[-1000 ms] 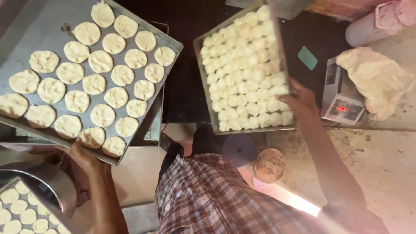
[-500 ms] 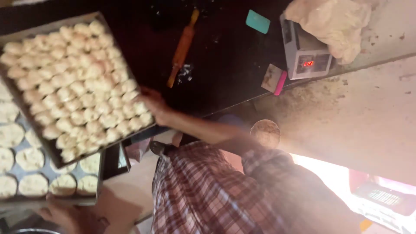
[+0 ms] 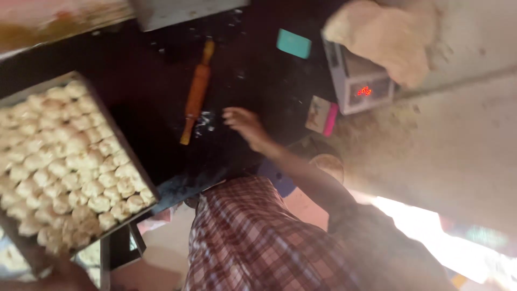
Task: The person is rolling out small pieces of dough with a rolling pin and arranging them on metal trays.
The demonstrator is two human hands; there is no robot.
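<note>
My right hand (image 3: 245, 126) hovers open, fingers spread, over the dark worktop (image 3: 156, 81), holding nothing. A wooden rolling pin (image 3: 196, 91) lies just left of it. A metal tray (image 3: 128, 148) packed with several small pale dough pieces (image 3: 64, 161) rests at the left, apart from that hand. My left hand (image 3: 62, 274) shows only as a blur at the tray's lower corner; its grip is unclear. A second tray of flat dough rounds (image 3: 94, 253) peeks out beneath.
A digital scale (image 3: 358, 81) with a red display stands at the right, a big lump of dough (image 3: 388, 37) on it. A teal scraper (image 3: 294, 43) and a pink-edged card (image 3: 321, 115) lie nearby. My checked garment (image 3: 253, 237) fills the lower middle.
My right hand let go of the tray of small dough pieces and moved right toward the rolling pin. The view swung right, so both trays slid to the left edge.
</note>
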